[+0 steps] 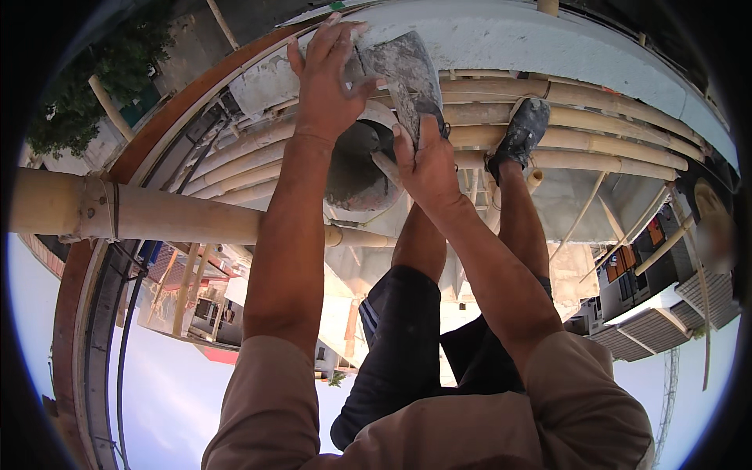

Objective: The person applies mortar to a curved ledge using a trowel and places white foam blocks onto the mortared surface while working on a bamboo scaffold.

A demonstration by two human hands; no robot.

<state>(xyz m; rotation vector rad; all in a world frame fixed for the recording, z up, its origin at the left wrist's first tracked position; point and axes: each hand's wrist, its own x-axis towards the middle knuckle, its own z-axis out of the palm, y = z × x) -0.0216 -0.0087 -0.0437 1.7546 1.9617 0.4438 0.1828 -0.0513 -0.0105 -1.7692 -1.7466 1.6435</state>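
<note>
My right hand (427,168) grips a flat, mortar-smeared trowel (398,66), its blade tilted up against the pale plastered ledge (493,35). My left hand (329,74) is just left of the blade, fingers spread and curved at the ledge's near face; whether its thumb touches the trowel I cannot tell. Below both hands a round bucket (356,188) of wet grey mortar sits among the bamboo poles, with a pale handle-like piece reaching into it, partly hidden by my right hand.
Bamboo scaffold poles (603,145) run beneath me, my shoe (526,125) resting on them. A thick bamboo pole (172,211) crosses at left beside a rust-brown beam (149,133). Rooftops show through gaps below. Another person (705,219) is partly visible at the far right.
</note>
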